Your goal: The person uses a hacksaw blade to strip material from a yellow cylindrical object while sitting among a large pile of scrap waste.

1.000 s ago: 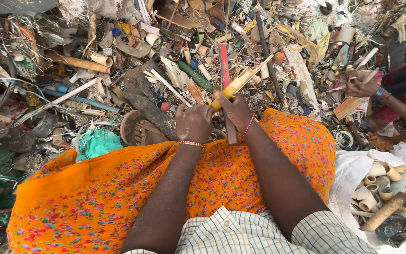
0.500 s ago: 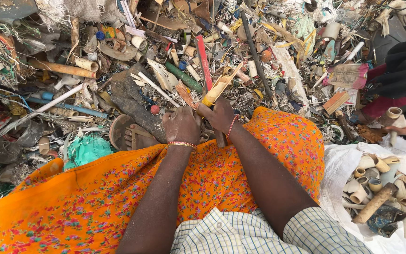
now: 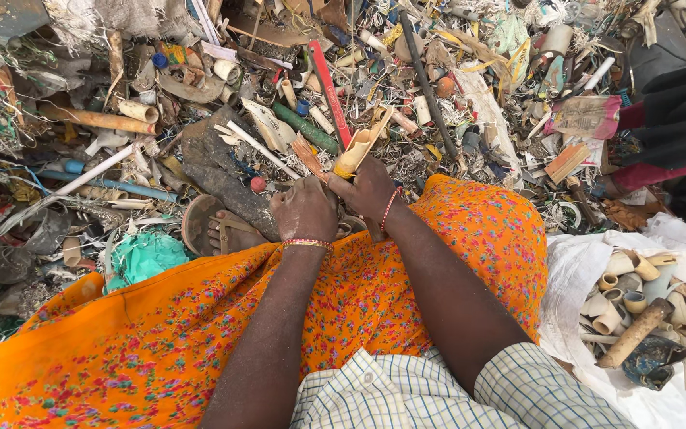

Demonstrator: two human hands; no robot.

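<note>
Since the earlier frame, both hands have barely shifted above the orange cloth (image 3: 406, 278). Head view: right hand (image 3: 371, 191) clamps the yellow split pipe piece (image 3: 361, 145); left hand (image 3: 305, 209) closes on a brown strip (image 3: 309, 156) just beside it.

Scrap heap (image 3: 160, 119), white sack (image 3: 589, 262), sandal (image 3: 200, 226)

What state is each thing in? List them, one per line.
Left hand: closed on a thin brownish strip.
Right hand: gripping a split yellow pipe piece.
White sack: open, holding pipe offcuts.
Sandal: worn on a foot.
</note>
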